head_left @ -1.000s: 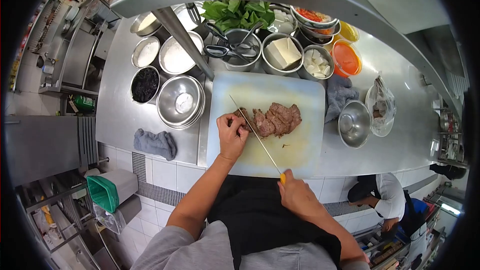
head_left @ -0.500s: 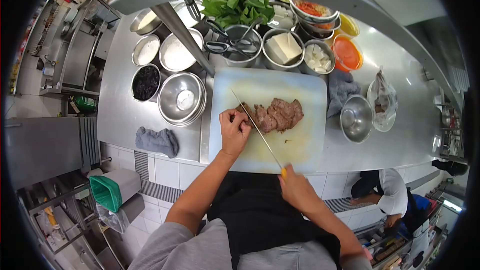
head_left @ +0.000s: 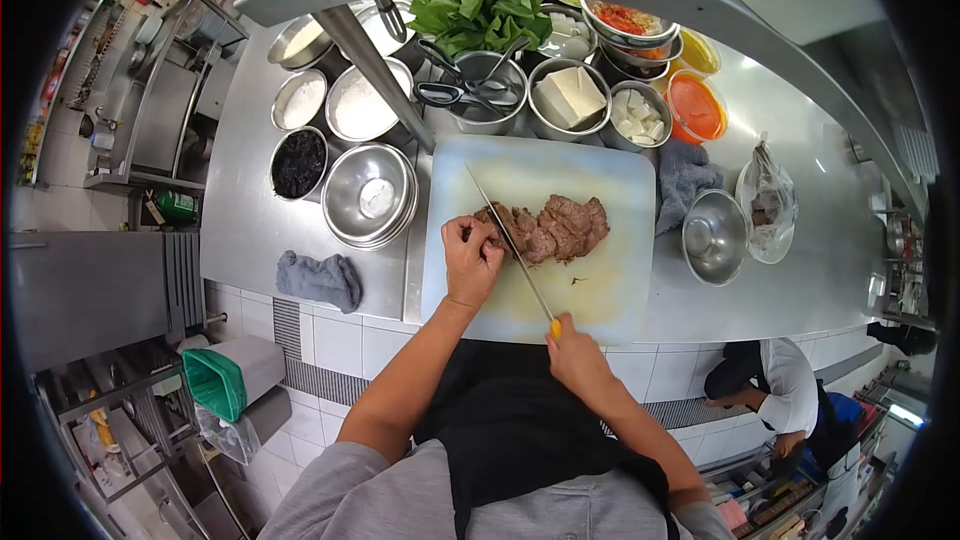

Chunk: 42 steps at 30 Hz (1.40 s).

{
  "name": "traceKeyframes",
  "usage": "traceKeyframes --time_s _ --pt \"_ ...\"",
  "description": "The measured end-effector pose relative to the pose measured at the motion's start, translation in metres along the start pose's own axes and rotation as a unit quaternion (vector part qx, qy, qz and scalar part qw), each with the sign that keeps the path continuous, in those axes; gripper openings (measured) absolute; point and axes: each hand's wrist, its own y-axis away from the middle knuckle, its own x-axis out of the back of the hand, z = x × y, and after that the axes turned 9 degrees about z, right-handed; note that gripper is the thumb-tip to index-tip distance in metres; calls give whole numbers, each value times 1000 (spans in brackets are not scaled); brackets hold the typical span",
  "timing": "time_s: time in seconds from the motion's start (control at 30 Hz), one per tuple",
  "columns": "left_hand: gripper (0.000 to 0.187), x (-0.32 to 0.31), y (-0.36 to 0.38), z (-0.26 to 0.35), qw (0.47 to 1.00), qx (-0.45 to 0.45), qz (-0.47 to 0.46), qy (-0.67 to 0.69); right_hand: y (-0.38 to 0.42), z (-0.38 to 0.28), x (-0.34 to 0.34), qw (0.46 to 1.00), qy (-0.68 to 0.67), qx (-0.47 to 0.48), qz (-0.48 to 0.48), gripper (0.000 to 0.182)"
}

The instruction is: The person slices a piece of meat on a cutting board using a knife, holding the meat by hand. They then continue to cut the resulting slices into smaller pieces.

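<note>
Brown cooked meat (head_left: 565,228), partly in slices, lies across the middle of a white cutting board (head_left: 610,310). My left hand (head_left: 472,260) presses on the left end of the meat with its fingers curled. Closed round the yellow handle of a long knife (head_left: 530,283), my right hand (head_left: 582,360) is at the board's front edge. The blade slants up and left across the meat, just right of my left fingertips. A small scrap of meat (head_left: 579,281) lies on the board in front of the larger piece.
Behind the board stand bowls of tofu (head_left: 570,97), white cubes (head_left: 638,118), utensils (head_left: 487,90) and leafy greens (head_left: 480,20). Stacked steel bowls (head_left: 368,195) and a grey cloth (head_left: 318,281) are at left. An empty bowl (head_left: 714,237) is at right. A person (head_left: 790,385) crouches at lower right. A metal shelf edge crosses overhead.
My right hand and the knife have drawn slightly back and up to the left, with the blade still at the meat. My left hand stays on the meat. The view has shifted slightly.
</note>
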Motion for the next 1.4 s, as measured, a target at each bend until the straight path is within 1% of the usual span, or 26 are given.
traceKeyframes --time_s 0.07,0.13,0.2,0.3,0.37,0.4,0.5,0.57,0.6,0.67,0.7,0.77,0.8,0.87,0.93,1.03,1.2,1.33,1.4 --pt "23 0 -2 0 1000 16 -2 6 -15 -6 -3 1000 -3 14 18 35" --pt "22 -1 -2 -4 1000 1 -2 -1 -15 -3 -5 999 -5 24 40 35" --pt "21 -2 -2 -3 1000 -13 3 -5 -4 8 -5 999 -18 24 32 35" --pt "19 -2 -2 0 999 -5 33 4 38 39 6 999 -10 28 39 34" --pt "18 -4 1 -3 998 25 46 24 68 53 23 999 18 -11 26 34" --pt "18 -5 2 -5 998 20 50 25 80 61 29 999 18 -8 31 34" --pt "17 -3 3 -6 997 24 53 41 101 72 34 999 12 -14 28 32" --pt "18 0 7 -5 998 24 26 44 108 73 33 998 10 -25 48 33" --pt "18 2 11 -4 999 22 26 42 110 72 33 999 7 -24 48 33" --pt "18 4 20 1 998 13 14 62 112 68 32 996 -20 -58 67 34" --pt "18 7 25 5 997 27 -2 68 113 66 33 996 -24 -57 67 34" --pt "17 8 29 7 998 23 2 61 117 61 38 990 -69 -58 113 35" --pt "17 9 30 8 998 23 10 57 119 59 41 989 -71 -59 112 35" --pt "18 11 29 8 999 10 -1 44 121 52 48 984 -90 -45 146 36" --pt "19 14 29 6 999 -4 -13 32 121 41 56 985 -92 -36 142 36" --pt "22 18 32 3 997 -17 -33 60 121 27 65 988 -80 -27 127 38" --pt "25 23 32 10 997 -58 -41 10 120 12 66 994 -56 -21 96 39" --pt "26 23 33 9 997 -58 -42 0 119 6 64 996 -28 5 88 40" --pt "27 22 34 7 998 -48 -34 16 120 0 67 996 -17 12 86 41"
